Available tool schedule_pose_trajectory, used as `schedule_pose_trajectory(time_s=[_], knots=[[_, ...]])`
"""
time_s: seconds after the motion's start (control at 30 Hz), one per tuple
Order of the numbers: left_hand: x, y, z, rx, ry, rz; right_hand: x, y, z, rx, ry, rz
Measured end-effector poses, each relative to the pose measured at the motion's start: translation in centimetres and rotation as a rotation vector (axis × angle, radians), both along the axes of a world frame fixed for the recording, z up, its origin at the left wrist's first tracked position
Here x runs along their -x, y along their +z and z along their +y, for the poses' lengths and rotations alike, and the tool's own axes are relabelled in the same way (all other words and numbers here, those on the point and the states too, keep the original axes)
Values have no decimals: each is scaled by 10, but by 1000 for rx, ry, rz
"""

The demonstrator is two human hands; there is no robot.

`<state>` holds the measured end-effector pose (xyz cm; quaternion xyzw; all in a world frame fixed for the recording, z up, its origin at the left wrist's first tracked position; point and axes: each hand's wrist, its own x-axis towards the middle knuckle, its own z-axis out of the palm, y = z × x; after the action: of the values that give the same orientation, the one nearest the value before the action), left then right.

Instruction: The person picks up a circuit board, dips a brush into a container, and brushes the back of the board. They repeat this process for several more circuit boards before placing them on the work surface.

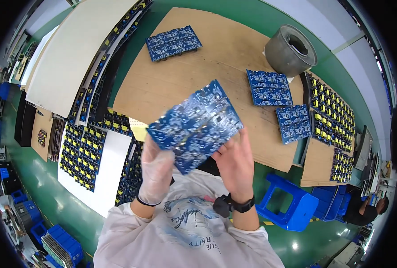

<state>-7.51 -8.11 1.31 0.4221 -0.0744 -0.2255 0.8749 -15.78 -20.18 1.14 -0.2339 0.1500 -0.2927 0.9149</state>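
Observation:
A blue circuit board panel (198,127) is held tilted above the cardboard-covered table, its soldered face toward me. My left hand (157,172), in a thin whitish glove, grips its lower left edge. My right hand (234,161), bare with a dark watch at the wrist, holds the lower right edge; its fingers are partly behind the board. Beyond it on the table lies another blue board panel (174,42). To the right rest two more, an upper board panel (269,88) and a lower board panel (293,123).
A grey metal cylinder (285,51) stands at the table's (225,49) far right corner. Boards with yellow components (332,109) lie on cardboard at right. Stacked white sheets and boards (82,44) rise at left. A blue plastic stool (287,203) stands at lower right; a person (365,207) is beyond.

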Motion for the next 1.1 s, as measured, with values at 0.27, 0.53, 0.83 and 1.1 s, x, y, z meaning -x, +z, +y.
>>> schedule_pose_trajectory(time_s=[0.27, 0.53, 0.83, 1.1], knots=[[-44, -11, 11, 232, -490, 141, 25, 7, -58, 430, 326, 168], [-35, -11, 16, -359, -433, -111, 12, -5, -47, 299, 375, -4], [-28, 11, 15, 233, -177, 281, 13, -7, -12, 276, 135, 14], [-28, -7, 28, 268, -153, 174, 15, -9, -13, 221, 75, -28]])
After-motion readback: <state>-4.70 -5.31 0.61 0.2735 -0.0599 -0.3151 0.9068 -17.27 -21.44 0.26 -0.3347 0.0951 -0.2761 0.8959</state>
